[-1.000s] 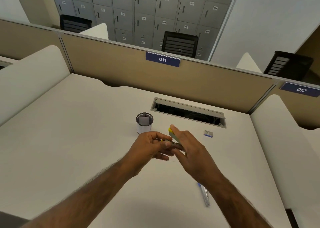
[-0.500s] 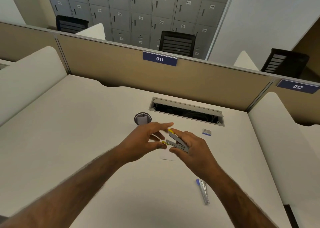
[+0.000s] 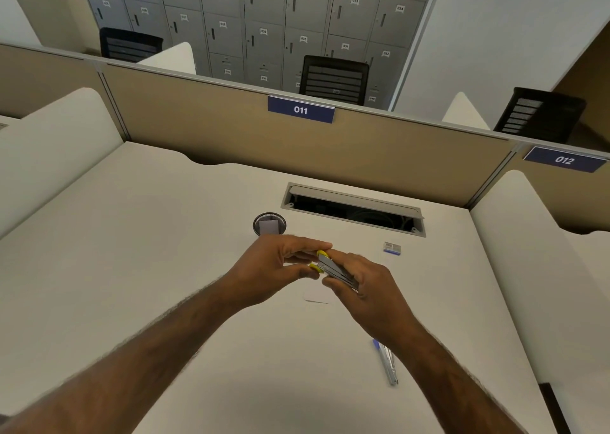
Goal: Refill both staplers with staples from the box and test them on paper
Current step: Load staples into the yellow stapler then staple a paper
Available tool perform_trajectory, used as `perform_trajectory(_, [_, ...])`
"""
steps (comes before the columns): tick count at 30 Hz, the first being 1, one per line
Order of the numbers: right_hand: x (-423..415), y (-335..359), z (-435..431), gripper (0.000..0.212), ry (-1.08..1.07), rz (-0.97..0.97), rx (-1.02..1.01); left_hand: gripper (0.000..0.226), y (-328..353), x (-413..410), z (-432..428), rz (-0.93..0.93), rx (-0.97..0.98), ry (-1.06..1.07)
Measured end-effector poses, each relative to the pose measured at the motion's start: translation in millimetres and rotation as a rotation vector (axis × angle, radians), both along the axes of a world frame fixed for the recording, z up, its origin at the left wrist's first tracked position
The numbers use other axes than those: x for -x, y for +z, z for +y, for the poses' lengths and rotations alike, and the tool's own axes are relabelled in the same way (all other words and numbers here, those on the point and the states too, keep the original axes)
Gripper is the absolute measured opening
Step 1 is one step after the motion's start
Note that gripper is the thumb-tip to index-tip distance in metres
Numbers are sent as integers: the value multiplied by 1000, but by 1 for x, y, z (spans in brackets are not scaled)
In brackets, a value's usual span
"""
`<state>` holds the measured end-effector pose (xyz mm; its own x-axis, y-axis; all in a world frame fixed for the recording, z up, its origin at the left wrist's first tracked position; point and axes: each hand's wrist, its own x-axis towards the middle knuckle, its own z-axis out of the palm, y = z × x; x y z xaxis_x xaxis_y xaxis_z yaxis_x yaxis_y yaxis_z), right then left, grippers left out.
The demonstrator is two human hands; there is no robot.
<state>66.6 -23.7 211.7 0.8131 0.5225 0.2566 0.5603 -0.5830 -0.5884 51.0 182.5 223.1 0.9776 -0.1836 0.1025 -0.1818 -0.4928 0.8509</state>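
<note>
So this looks like somewhere in the first half of the job. The grey stapler with yellow tips (image 3: pixel 334 270) is up off the table (image 3: pixel 165 252), held between both hands. The right hand (image 3: pixel 369 290) wraps round its back end, and the left hand (image 3: pixel 277 268) has its fingers (image 3: pixel 308 245) narrowed into a pinch on the yellow front, index on top and thumb underneath. The arms of the stapler are fanned a little apart at that end, so my guess is it's either being closed up after loading or squeezed as a check. I can't tell if there are staples inside.

The staple box (image 3: pixel 392 248) sits at about 2 o'clock from the hands, near but not touching them. I can't make out whether it's open. A small slip of paper (image 3: pixel 317 296) lies flat at 6 o'clock, right below the stapler, with nothing clamped on it, so the paper test doesn't look done for this one.

At 5 o'clock, beside the right forearm, there's a slim blue-ended thing (image 3: pixel 385 362) that I take for the second stapler. Nobody's touching it, so that refill and test are probably both left to do.

A mesh cup (image 3: pixel 269 224) stands at 11 o'clock.
</note>
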Motion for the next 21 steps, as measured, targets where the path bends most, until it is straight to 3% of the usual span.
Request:
perform_trajectory(4, [3,-7,2,49,-35,45,-1,45,-9,0,-1,4,-13,5])
perform_trajectory(11, [10,-62,8,40,-291,109,-98,45,-73,0,-10,82,-95,50])
perform_trajectory(17, [32,-158,9,34,-553,296,9,76,-187,23,3,339,-455,147])
perform_trajectory(21, [48,-202,13,31,-623,382,128,84,-235,41,9,312,-628,262])
